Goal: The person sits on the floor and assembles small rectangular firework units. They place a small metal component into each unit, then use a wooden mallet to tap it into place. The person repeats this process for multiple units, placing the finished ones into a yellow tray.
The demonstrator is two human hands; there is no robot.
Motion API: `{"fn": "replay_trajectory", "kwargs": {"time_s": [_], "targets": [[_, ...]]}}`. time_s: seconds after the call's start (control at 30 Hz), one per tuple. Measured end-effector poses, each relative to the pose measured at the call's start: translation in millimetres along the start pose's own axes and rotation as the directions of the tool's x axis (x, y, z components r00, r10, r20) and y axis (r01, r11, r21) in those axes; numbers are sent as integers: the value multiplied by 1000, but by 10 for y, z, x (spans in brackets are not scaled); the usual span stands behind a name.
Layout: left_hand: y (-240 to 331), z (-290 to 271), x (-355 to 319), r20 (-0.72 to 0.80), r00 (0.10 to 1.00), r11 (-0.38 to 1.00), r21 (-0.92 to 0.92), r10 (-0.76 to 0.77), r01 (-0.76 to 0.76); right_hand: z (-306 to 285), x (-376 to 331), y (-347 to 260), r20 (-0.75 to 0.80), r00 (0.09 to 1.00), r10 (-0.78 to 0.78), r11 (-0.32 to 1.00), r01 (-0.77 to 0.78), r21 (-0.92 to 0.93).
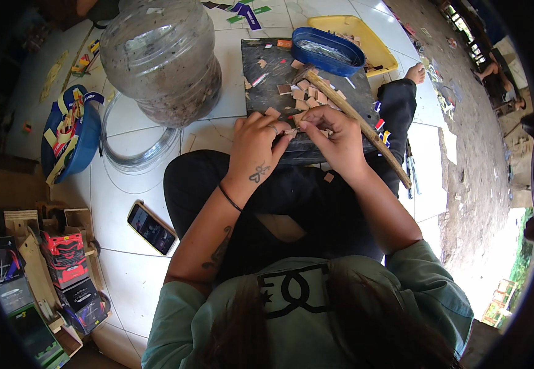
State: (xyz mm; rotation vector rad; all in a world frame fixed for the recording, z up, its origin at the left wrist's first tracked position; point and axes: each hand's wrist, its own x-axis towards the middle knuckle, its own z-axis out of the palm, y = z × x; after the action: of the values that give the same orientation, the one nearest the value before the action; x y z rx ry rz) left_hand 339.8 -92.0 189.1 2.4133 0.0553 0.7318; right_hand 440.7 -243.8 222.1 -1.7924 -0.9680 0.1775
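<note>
A small tan piece (291, 131) was pinched between both hands (294, 136) at the dark board's (267, 80) near edge, fingers closed on it. Beyond lay tan squares (308, 92), uncountable, a wooden stick (359, 126), one blue oval tray (328, 50), one yellow tray (374, 43).

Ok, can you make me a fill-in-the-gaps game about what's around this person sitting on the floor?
1. The left hand and the right hand pinch a small piece over a dark ____.
2. The phone lies on the white floor tiles on the person's ____ side.
3. Behind the blue tray sits a tray coloured ____.
4. The big clear plastic jar lies on its ____.

Missing words: board; left; yellow; side
</note>
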Motion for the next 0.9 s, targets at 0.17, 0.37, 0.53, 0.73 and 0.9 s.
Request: {"fn": "replay_trajectory", "kwargs": {"time_s": [0.17, 0.37, 0.53, 0.73, 0.9], "targets": [[3, 13, -17, -14, 1000, 1000, 2, 5, -5, 28, 10, 22, 5, 1000, -7, 1000, 7, -22], [7, 11, -21, -25, 999, 1000, 12, 22, -22, 12, 25, 5, 31, 999, -33, 998, 35, -55], [7, 14, -24, -34, 999, 999, 24, 35, -34, 9, 34, -15, 31, 998, -47, 996, 49, -80], [5, 17, -24, -37, 998, 999, 26, 44, -43, -2, 49, -34, 44, 996, -72, 992, 76, -101], [6, 27, -28, -50, 998, 999, 15, 39, -39, -1, 78, -57, 76, 993, -93, 988, 101, -115]]}}
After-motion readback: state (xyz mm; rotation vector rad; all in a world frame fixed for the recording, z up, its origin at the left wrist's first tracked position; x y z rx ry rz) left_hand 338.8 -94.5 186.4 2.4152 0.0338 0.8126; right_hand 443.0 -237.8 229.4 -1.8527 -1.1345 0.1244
